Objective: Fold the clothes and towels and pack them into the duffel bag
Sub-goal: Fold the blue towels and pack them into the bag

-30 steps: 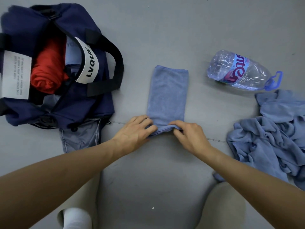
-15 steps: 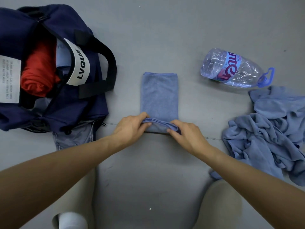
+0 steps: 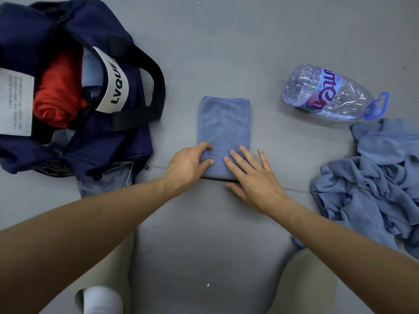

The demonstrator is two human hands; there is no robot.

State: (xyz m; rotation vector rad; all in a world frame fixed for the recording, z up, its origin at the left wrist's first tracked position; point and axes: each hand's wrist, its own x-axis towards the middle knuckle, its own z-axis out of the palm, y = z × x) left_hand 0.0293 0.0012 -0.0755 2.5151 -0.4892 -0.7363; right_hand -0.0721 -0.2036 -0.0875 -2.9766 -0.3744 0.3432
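A narrow folded blue towel [image 3: 224, 123] lies on the grey floor in the middle, its near end rolled over once. My left hand [image 3: 188, 164] grips the left side of that roll, thumb under and fingers curled over it. My right hand [image 3: 251, 177] lies flat with fingers spread, pressing on the right side of the roll. The open navy duffel bag [image 3: 127, 150] sits at the left, with a rolled red garment [image 3: 56, 96] and a light blue cloth [image 3: 90, 73] inside.
A heap of crumpled blue towels [image 3: 371, 189] lies at the right. A large clear water bottle [image 3: 328, 94] lies on its side behind it. A grey garment [image 3: 106, 180] pokes out from under the bag. My knees are at the bottom of the view.
The towel's near end has been rolled farther away from me, so the flat part is shorter. My right hand went from pinching the edge to lying flat on the roll.
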